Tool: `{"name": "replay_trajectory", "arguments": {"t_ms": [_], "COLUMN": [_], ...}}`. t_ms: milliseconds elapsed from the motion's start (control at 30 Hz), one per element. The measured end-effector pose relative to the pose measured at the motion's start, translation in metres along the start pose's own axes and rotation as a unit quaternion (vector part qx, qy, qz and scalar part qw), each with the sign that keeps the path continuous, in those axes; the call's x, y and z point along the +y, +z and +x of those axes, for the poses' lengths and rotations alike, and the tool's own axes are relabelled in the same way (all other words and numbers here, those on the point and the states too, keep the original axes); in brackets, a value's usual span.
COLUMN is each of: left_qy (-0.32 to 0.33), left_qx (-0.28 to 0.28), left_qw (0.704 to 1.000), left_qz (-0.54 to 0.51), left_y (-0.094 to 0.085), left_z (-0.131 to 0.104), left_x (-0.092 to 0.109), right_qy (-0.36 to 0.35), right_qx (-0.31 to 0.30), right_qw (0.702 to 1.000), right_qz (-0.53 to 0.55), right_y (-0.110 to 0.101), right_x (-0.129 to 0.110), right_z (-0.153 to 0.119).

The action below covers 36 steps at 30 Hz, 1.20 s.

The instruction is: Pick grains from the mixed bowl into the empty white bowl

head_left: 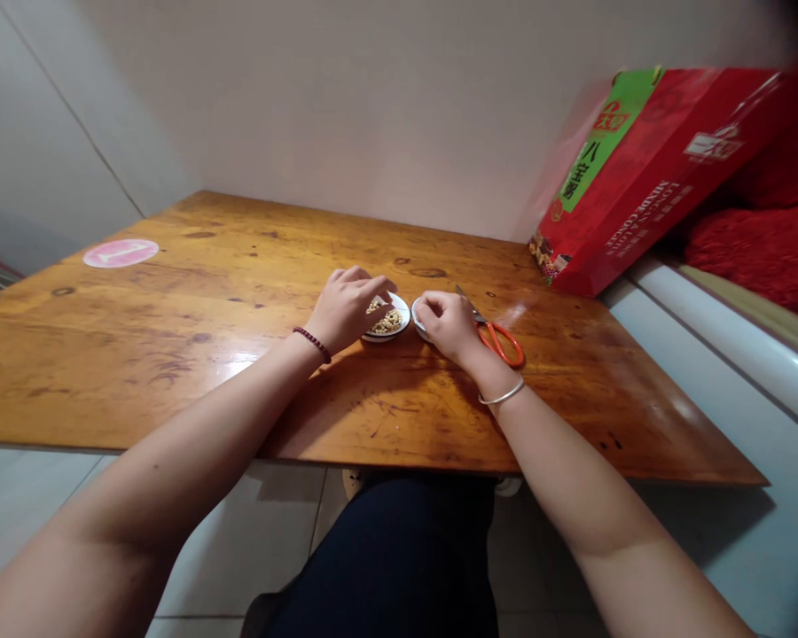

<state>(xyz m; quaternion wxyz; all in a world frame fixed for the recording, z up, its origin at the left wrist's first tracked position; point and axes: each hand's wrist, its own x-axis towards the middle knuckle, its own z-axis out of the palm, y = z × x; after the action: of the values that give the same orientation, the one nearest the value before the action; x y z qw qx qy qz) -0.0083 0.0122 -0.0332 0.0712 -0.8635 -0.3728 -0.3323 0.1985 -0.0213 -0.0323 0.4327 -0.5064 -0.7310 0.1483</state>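
My left hand [349, 306] hovers over a small white dish [404, 312] holding many small pale pieces with dark specks [390, 322], like beads or grains. Its fingers are curved and apart, with nothing visible between them. Just to the right, my right hand [449, 323] is closed in a pinch above a second white dish [418, 330], mostly covered by that hand. Whatever is between the right fingertips cannot be made out. Beside the right hand lies a pair of scissors with orange handles [515, 354], the blades partly hidden behind the hand.
The wooden table [173, 354] has a pink round sticker [121, 253] at its left and meets a pale wall [372, 106]. A red carton [652, 177] leans at the back right, next to red fabric [758, 257] on a white surface. My legs [399, 558] are under the front edge.
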Motion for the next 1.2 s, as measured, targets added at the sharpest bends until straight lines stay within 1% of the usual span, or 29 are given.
{"name": "replay_trajectory", "arguments": {"t_ms": [200, 367, 567, 767, 833, 1000, 1200], "left_qy": [0.044, 0.056, 0.048, 0.024, 0.022, 0.023, 0.011], "left_qx": [-0.011, -0.014, -0.025, -0.04, -0.036, -0.023, -0.026], "left_qw": [0.998, 0.996, 0.997, 0.999, 0.999, 0.999, 0.999], "left_qz": [0.047, 0.062, 0.055, 0.003, -0.009, -0.007, -0.018], "left_y": [0.001, 0.001, -0.002, -0.001, -0.001, -0.001, -0.002], "left_z": [-0.002, -0.003, -0.003, -0.002, -0.001, -0.001, -0.001], "left_x": [-0.002, 0.001, 0.005, 0.007, 0.007, 0.009, 0.01], "right_qy": [-0.012, -0.017, -0.024, -0.03, -0.04, -0.091, -0.1], "right_qx": [-0.003, 0.0, -0.005, -0.021, -0.03, -0.057, -0.063], "right_qw": [1.0, 1.0, 0.999, 0.998, 0.996, 0.984, 0.977], "right_qz": [-0.012, -0.016, -0.038, -0.054, -0.07, -0.14, -0.175], "right_y": [0.002, 0.002, 0.003, 0.004, 0.004, 0.004, 0.005], "right_x": [0.0, 0.002, 0.0, 0.0, 0.001, 0.002, 0.005], "right_z": [0.0, 0.0, 0.0, 0.0, 0.0, -0.002, -0.003]}}
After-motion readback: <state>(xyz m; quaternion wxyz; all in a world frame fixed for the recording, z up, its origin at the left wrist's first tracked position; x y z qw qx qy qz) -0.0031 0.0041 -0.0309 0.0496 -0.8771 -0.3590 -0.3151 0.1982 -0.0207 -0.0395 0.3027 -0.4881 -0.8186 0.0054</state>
